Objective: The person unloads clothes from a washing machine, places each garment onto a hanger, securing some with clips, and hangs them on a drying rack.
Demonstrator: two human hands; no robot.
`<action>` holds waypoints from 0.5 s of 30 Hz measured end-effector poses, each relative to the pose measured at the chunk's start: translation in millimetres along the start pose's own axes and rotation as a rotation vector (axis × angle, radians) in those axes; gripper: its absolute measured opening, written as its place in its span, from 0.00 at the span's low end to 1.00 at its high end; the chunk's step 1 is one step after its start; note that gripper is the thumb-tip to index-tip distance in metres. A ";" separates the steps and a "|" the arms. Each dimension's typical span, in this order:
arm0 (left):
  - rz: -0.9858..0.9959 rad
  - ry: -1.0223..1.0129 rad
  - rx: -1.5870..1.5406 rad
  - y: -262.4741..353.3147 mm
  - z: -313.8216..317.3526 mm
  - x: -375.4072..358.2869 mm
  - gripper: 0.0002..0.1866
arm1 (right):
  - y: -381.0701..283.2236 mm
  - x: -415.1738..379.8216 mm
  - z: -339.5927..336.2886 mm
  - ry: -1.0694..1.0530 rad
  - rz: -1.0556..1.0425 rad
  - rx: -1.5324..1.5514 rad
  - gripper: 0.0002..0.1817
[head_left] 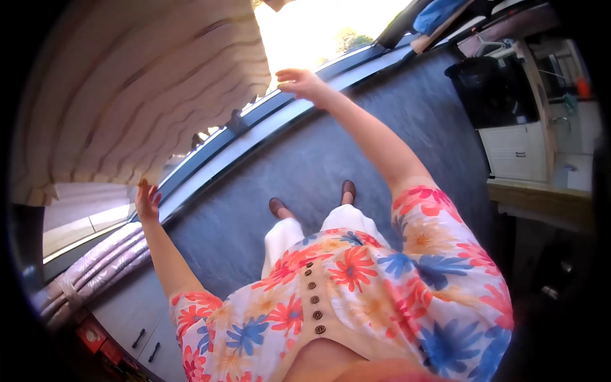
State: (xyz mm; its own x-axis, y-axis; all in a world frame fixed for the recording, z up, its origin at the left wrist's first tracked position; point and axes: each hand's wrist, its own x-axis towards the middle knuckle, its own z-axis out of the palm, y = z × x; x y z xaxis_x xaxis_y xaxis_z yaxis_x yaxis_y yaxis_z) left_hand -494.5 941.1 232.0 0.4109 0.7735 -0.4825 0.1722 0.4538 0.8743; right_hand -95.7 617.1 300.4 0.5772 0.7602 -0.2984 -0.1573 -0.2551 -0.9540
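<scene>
A large beige cloth (146,83) with wavy brown stripes spreads across the upper left, in front of the windows. My left hand (147,202) is raised at its lower edge, fingertips right at the hem and fingers apart. Close to the cloth's right edge, my right hand (302,84) reaches up with fingers stretched out and slightly bent. Nothing shows inside either palm.
A glass door or window with a low sill (254,130) runs diagonally behind the cloth. A tied-back curtain (95,270) and grey cabinets (137,318) stand at left. White cabinets (512,153) and a black bag-like item (487,89) are at right, beyond the grey floor (254,178).
</scene>
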 end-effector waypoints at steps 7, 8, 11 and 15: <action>-0.259 0.098 -0.036 -92.4 -12.1 -17.5 0.27 | 102.0 -170.4 -137.4 0.005 0.158 -0.198 0.16; -0.318 0.150 0.026 -109.7 6.2 -34.6 0.23 | 147.1 -200.1 -164.2 0.036 0.144 -0.190 0.16; -0.504 0.100 0.416 -172.0 78.4 -76.3 0.18 | 230.2 -313.3 -224.7 0.227 0.387 -0.159 0.15; -0.612 -0.269 0.960 -222.8 218.8 -117.3 0.17 | 278.5 -453.5 -262.8 0.534 0.832 -0.005 0.14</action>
State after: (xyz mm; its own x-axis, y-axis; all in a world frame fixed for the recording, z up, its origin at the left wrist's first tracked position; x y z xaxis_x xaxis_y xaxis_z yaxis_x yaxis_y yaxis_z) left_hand -385.2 652.5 105.5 0.1815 0.3710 -0.9107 0.9655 0.1086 0.2366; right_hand -190.7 44.3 177.3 0.5699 -0.0317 -0.8211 -0.6741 -0.5894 -0.4451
